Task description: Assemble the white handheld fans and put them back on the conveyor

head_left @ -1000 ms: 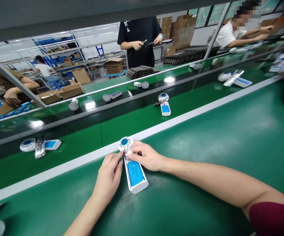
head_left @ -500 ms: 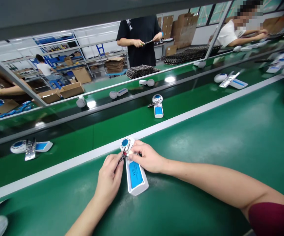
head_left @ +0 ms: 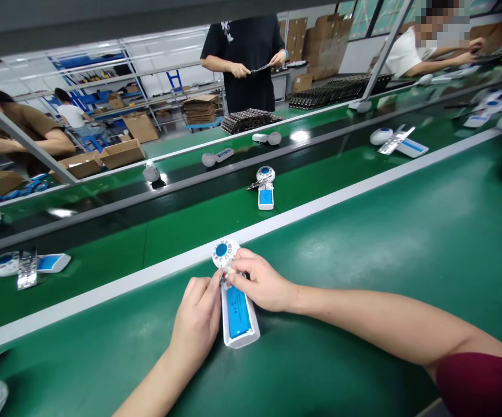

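Grips of left hand and right hand pinch small red-and-white parts at the neck of a white, round-headed plastic casing.

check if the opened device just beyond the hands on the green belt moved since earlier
Yes: the opened device has moved left, judged against the nearer dark stack behind it.

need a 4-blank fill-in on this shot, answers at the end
The rectangular pack in the white housing is coloured ____.
The maroon sleeve is on the wearer's ____ arm.
Beneath the left hand and right hand, the worktop is coloured ____.
The standing person wears a shirt coloured ____.

Missing words: blue; right; green; black.
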The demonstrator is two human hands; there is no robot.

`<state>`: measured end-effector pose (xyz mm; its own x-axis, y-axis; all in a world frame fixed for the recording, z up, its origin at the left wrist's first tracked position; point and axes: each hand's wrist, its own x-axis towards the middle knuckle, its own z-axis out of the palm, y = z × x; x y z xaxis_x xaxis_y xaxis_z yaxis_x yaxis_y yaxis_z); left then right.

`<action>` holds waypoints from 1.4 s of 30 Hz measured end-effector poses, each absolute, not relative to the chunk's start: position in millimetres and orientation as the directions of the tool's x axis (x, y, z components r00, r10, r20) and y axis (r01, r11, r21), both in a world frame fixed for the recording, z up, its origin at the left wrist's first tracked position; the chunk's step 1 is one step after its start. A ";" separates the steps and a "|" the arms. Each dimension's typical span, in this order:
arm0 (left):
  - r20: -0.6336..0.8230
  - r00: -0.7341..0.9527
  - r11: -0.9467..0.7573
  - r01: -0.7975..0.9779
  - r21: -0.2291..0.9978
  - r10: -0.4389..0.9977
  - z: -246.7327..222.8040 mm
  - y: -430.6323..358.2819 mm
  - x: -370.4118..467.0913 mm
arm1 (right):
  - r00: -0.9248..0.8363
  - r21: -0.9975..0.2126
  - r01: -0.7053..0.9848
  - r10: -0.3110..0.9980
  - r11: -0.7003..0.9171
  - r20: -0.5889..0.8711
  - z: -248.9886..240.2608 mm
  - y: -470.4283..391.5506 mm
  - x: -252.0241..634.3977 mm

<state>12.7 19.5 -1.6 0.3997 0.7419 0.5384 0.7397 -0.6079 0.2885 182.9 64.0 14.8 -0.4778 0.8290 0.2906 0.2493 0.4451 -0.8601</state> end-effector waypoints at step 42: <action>-0.035 -0.083 0.087 0.988 0.129 0.996 34.6 -3.3 -78.1 | -0.710 -0.725 0.340 0.669 0.599 0.219 10.0 85.8 127.7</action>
